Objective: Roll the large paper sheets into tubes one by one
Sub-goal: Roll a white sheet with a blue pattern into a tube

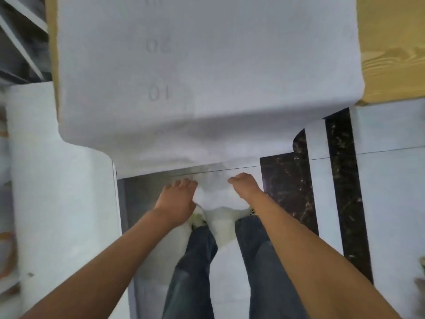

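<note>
A large white paper sheet (207, 65) with faint printed numbers lies on a wooden table (391, 54), and its near end droops over the table's front edge. Both of my arms reach forward and down to that hanging edge. My left hand (178, 200) and my right hand (245, 188) are close together at the sheet's lower middle, thumbs inward, and a crumpled white part of the sheet sits between them. Each hand seems to grip the drooping edge, though the picture is blurred there.
More white paper (57, 180) hangs or lies at the left, beside my legs. The floor (391, 180) has light tiles with dark marble strips (340, 180) to the right. A grey metal frame (20, 38) stands at the top left.
</note>
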